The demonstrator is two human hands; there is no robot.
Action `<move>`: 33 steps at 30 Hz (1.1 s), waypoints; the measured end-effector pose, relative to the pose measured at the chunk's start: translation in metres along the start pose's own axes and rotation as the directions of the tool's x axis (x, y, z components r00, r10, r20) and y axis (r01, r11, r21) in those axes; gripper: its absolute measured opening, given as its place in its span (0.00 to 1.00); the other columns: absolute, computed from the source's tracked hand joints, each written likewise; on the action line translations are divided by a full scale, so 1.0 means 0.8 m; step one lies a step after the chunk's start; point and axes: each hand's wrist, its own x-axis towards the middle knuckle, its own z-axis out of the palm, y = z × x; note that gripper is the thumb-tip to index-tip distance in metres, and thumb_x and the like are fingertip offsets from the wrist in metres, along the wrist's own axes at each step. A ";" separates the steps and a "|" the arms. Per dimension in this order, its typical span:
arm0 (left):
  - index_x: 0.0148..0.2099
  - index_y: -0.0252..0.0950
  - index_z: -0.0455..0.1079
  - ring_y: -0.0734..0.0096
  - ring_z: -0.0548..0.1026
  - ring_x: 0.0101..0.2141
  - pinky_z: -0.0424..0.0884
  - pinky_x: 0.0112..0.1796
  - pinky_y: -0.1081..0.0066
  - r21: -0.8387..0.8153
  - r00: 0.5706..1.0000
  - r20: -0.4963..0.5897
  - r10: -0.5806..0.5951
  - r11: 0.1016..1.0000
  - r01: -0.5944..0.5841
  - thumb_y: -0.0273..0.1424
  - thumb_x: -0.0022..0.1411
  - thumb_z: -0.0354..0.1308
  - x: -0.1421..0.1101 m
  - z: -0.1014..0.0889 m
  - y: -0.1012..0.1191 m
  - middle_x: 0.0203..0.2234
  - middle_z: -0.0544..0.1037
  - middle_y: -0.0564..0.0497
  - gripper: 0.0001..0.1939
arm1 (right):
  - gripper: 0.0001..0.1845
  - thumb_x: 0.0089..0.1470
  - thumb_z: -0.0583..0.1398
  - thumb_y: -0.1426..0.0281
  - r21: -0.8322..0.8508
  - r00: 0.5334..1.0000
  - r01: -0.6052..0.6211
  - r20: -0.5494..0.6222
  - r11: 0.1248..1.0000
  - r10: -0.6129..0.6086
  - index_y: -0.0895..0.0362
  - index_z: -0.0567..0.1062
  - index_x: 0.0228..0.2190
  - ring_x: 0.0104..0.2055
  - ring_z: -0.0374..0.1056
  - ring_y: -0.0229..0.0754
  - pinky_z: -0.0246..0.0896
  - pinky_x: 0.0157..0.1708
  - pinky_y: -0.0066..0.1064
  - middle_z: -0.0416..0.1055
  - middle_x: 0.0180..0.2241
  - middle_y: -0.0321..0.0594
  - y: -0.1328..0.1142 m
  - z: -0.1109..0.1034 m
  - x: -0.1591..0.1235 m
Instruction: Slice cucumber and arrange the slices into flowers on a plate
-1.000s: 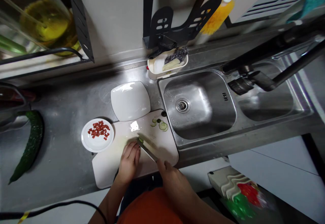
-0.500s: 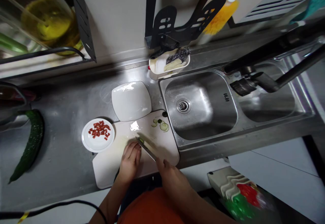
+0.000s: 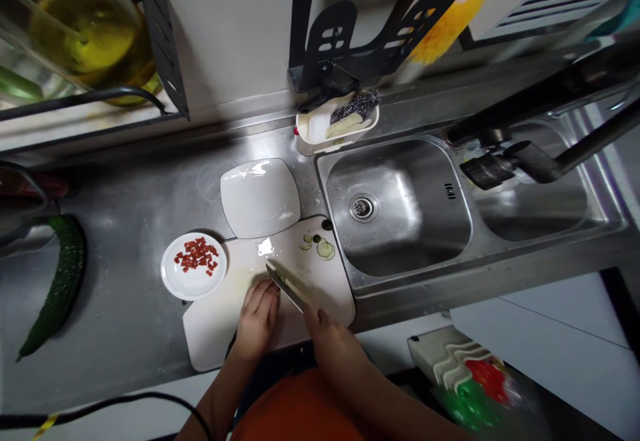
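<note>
My left hand [image 3: 257, 318] lies fingers-down on the white cutting board [image 3: 215, 331], pressing on a piece of cucumber [image 3: 281, 276] that it mostly hides. My right hand [image 3: 327, 341] grips the handle of a knife [image 3: 285, 286], whose blade rests against the cucumber just past my left fingertips. A few cut cucumber slices [image 3: 320, 246] lie at the board's far right corner.
A small round plate of chopped red bits [image 3: 194, 266] sits left of the board, a square white plate [image 3: 260, 197] behind it. A whole cucumber [image 3: 57, 284] lies far left. The sink [image 3: 400, 204] and its tap [image 3: 505, 164] are to the right, a sponge tray [image 3: 337, 121] behind.
The knife blade has shifted slightly left and up along the cucumber; my left hand has barely moved. The view has drifted a little.
</note>
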 end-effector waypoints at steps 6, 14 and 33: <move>0.49 0.34 0.68 0.65 0.71 0.48 0.68 0.51 0.59 -0.006 1.000 0.021 -0.011 1.000 0.011 0.22 0.63 0.50 -0.001 0.001 -0.001 0.44 0.75 0.45 0.13 | 0.21 0.57 0.44 0.83 -0.028 1.000 -0.020 -0.006 0.999 0.020 0.57 0.66 0.46 0.32 0.72 0.39 0.59 0.26 0.25 0.71 0.36 0.44 -0.005 0.003 0.014; 0.49 0.35 0.68 0.65 0.72 0.48 0.67 0.52 0.59 -0.004 1.000 0.017 0.001 1.000 -0.001 0.22 0.63 0.49 0.000 0.000 0.000 0.44 0.76 0.46 0.14 | 0.19 0.57 0.44 0.82 0.022 0.998 -0.011 -0.057 1.000 0.013 0.57 0.67 0.45 0.33 0.70 0.40 0.60 0.28 0.27 0.71 0.35 0.44 -0.004 0.017 0.027; 0.50 0.34 0.67 0.65 0.70 0.49 0.67 0.53 0.59 -0.017 1.000 0.008 -0.004 1.000 0.004 0.23 0.63 0.50 -0.001 -0.001 0.001 0.45 0.74 0.44 0.14 | 0.28 0.53 0.45 0.85 0.013 1.000 -0.009 -0.025 1.000 0.010 0.54 0.63 0.52 0.34 0.72 0.41 0.56 0.28 0.26 0.72 0.42 0.44 0.014 0.013 -0.030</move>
